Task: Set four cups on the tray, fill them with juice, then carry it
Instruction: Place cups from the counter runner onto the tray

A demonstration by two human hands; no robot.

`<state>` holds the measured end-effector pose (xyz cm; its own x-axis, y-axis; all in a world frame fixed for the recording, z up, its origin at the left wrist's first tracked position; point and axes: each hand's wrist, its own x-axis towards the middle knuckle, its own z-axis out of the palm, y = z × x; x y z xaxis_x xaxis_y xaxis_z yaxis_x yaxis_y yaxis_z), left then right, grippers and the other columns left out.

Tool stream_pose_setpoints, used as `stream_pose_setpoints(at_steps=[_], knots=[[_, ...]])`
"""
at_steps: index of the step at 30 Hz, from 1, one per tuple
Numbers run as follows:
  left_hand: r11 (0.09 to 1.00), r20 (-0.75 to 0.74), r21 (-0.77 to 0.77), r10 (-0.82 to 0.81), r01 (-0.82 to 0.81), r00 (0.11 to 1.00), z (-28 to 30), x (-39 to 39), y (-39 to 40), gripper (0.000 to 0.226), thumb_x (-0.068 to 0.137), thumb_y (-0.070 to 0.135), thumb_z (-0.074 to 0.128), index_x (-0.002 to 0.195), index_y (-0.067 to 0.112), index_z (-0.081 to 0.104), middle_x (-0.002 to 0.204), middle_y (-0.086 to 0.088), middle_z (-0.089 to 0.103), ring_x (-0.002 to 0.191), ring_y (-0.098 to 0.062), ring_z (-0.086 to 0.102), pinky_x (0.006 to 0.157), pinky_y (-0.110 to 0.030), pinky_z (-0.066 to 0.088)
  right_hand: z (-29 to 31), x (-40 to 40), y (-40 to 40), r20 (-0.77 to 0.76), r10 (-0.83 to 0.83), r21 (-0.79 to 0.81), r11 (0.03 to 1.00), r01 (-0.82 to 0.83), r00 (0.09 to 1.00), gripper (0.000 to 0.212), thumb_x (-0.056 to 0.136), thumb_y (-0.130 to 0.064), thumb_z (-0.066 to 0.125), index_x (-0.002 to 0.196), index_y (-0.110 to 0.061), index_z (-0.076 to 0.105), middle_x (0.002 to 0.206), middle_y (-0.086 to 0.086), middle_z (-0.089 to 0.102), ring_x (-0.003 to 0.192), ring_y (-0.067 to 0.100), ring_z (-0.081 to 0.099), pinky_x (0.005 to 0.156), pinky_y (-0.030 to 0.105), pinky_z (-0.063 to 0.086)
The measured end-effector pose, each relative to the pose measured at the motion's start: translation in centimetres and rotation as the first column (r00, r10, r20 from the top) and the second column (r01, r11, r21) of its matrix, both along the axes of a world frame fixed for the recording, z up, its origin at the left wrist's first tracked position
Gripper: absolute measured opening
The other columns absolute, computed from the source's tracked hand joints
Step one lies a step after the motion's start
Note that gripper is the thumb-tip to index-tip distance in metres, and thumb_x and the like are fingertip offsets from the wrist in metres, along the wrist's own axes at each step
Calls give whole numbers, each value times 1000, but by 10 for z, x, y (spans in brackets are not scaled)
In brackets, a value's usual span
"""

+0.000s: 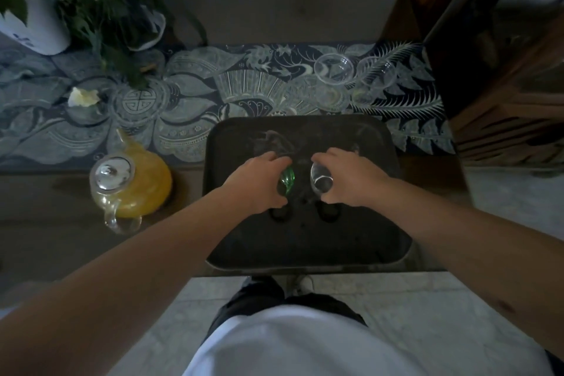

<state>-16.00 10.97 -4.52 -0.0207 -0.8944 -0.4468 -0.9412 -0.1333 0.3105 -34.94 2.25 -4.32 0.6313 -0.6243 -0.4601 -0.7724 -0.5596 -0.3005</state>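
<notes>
A dark rectangular tray (360,241) lies at the table's front edge. Over its middle, my left hand (259,181) grips a green glass cup (287,181) and my right hand (348,175) grips a clear glass cup (321,178). Whether the cups touch the tray I cannot tell. Two more clear glass cups stand on the patterned runner beyond the tray, one (334,69) beside the other (380,72). A glass teapot of orange juice (131,186) with a metal lid stands left of the tray.
A blue patterned runner (195,101) crosses the table. Potted plants (103,12) and a white vase (36,27) stand at the back left. A crumpled white tissue (82,97) lies on the runner. A dark wooden cabinet (500,76) rises on the right.
</notes>
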Motion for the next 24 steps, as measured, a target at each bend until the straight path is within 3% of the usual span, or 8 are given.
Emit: stream_pose_setpoints(at_steps=[10,24], knots=[[999,-15,37,-12,12,1000,-16,-26,19,90,77,37,78,151,30,28,143,1,39,127,-31,46,101,-43,46,-19,-30,25,30,-43,64,997,41,999,88,72,-33,78,147,-23,34,134,0,46,118,27,54,89,40,49],[998,27,61,-4,2,1000,-25,-35,21,88,77,39,78,149,32,27,141,1,39,125,-30,45,96,-45,50,-30,-34,33,42,-32,2,999,32,999,90,70,-40,79,146,-25,32,136,1,46,115,28,57,86,39,51]])
